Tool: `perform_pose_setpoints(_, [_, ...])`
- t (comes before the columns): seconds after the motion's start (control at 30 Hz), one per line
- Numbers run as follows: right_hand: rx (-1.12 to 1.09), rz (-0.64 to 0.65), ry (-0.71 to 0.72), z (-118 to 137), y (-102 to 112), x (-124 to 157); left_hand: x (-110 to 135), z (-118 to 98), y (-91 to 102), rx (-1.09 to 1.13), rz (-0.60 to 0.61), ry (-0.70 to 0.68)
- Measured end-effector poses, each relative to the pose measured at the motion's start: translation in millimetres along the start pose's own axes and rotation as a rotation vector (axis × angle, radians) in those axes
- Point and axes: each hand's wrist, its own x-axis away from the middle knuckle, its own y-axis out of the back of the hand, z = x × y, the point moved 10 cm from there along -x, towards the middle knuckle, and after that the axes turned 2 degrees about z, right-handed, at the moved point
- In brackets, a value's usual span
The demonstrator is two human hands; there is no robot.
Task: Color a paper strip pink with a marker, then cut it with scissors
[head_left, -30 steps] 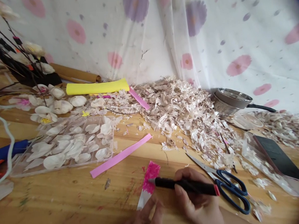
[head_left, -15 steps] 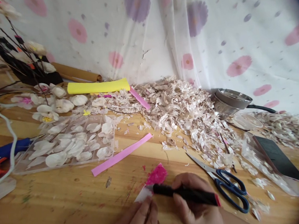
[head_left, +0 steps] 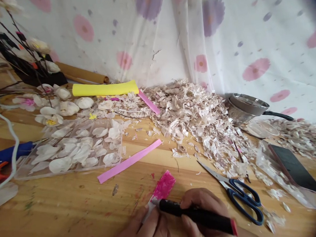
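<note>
My right hand (head_left: 206, 217) is closed around a black marker pen (head_left: 198, 216) with a red end. The pen's tip rests on a small white strip (head_left: 164, 184), whose far part is coloured bright pink. My left hand (head_left: 147, 230) has its fingers together and holds the strip's white near end against the wooden table. Whether the strip is paper or a petal I cannot tell. Just to the right of my right hand lie blue-handled scissors (head_left: 236, 194), blades apart. Beyond the strip is a plain pink paper strip (head_left: 130, 161) on the table.
A clear compartment tray (head_left: 69, 172) of white petals stands at the left, beside a blue tool (head_left: 9, 155) and a white cord (head_left: 13, 141). Heaped pale scraps (head_left: 190, 112) lie along the curtain (head_left: 169, 48). A metal pan (head_left: 248, 106) and a phone (head_left: 295, 168) are at the right.
The pen tip has moved slightly left and nearer to me along the strip, and the pink colour reaches further toward my left fingers. Both hands keep their hold.
</note>
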Motion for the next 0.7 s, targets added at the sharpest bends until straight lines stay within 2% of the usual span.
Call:
perform_pose_setpoints(0.1, [0.025, -0.066, -0.018, -0.8, 6.7, -0.1, -1.0, -5.3, -2.7, -0.027, 0.031, -0.057])
perform_pose_setpoints(0.23, [0.027, -0.007, 0.024, -0.4, 0.9, -0.7, -0.2, -4.5, -4.0, -0.040, 0.061, -0.075])
perform_pose_setpoints(0.37, [0.018, -0.098, -0.108, -20.6, 8.3, 0.6, -7.1, -9.6, 3.3, -0.053, 0.054, -0.140])
perform_pose_setpoints(0.47, [0.040, -0.077, -0.073, -20.1, 5.9, -0.6, -15.4, -4.6, 16.2, -0.045, -0.017, -0.085])
perform_pose_setpoints(0.53, [0.034, -0.110, -0.112, -25.4, 9.7, -0.5, -18.5, -2.3, 19.5, -0.032, -0.027, -0.063])
perform_pose_setpoints(0.6, [0.014, -0.148, -0.161, -31.3, 14.5, 0.4, -19.1, -4.1, 17.7, -0.030, -0.008, -0.083])
perform_pose_setpoints(0.7, [0.028, -0.080, -0.094, -24.8, 9.1, -1.5, -15.8, -5.5, 13.6, -0.041, -0.008, -0.094])
